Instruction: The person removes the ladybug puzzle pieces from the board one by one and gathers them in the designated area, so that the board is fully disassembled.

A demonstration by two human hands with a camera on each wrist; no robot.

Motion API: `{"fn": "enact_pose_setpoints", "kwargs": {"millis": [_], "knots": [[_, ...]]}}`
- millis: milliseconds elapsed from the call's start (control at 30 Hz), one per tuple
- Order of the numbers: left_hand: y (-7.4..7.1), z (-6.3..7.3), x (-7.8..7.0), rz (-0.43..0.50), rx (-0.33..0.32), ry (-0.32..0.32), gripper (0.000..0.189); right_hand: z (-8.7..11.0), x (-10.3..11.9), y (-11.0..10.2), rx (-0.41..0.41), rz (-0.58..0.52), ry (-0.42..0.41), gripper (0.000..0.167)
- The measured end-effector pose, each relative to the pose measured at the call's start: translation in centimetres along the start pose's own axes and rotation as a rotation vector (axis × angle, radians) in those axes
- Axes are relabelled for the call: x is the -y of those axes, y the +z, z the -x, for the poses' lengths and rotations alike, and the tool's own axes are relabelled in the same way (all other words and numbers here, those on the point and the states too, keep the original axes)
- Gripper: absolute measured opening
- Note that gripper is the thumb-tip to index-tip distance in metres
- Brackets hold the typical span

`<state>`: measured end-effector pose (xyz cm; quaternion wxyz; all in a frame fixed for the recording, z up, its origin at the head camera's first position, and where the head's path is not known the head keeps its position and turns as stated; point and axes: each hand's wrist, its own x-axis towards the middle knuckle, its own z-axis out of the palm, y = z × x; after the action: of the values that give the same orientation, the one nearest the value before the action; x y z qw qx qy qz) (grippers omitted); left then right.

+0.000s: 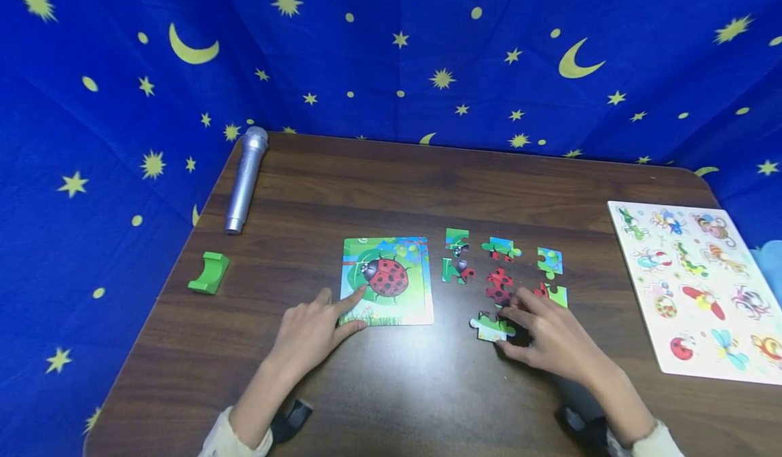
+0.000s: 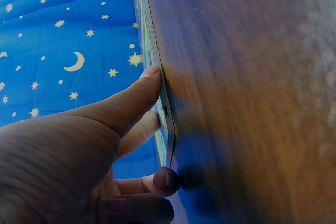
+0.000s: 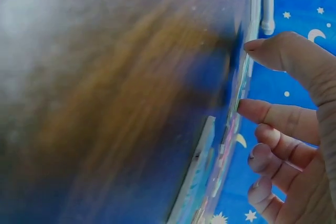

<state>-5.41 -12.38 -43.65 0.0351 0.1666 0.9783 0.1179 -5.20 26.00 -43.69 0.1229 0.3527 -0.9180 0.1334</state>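
Observation:
A square ladybug picture board [image 1: 391,314] lies flat on the table. My left hand [image 1: 305,338] rests on its lower left, the index finger extended onto the picture and the thumb at the bottom edge. In the left wrist view the thumb [image 2: 139,95] lies over the board's rim. My right hand [image 1: 550,335] pinches a green and white jigsaw piece [image 1: 487,329] between thumb and index finger, close over the table. Just above it lies a red spotted piece [image 1: 499,282]. Part of a red and green piece [image 1: 559,295] shows beyond the right hand's knuckles.
More jigsaw pieces lie above: a green one [image 1: 456,238], a ladybug-head piece [image 1: 455,271], a blue-green one [image 1: 502,246] and a corner piece [image 1: 551,260]. A white insect board [image 1: 647,321] lies right. A silver microphone [image 1: 246,178] and green arched block [image 1: 210,272] lie left.

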Motion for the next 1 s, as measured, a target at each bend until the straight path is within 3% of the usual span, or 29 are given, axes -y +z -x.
{"fn": "enact_pose_setpoints", "kwargs": {"millis": [433,633,1000], "knots": [[0.0,0.1,0.1,-0.013,-0.054,0.027,0.059,-0.9,1.1,0.0,0.046,-0.002,0.035,0.048],[-0.1,0.5,0.7,-0.022,-0.073,0.0,0.065,-2.7,2.2,0.2,0.054,-0.008,0.004,0.045],[-0.3,1.1,1.9,-0.011,-0.033,-0.055,0.069,-7.6,4.7,1.5,0.132,-0.083,-0.054,0.047]]}}
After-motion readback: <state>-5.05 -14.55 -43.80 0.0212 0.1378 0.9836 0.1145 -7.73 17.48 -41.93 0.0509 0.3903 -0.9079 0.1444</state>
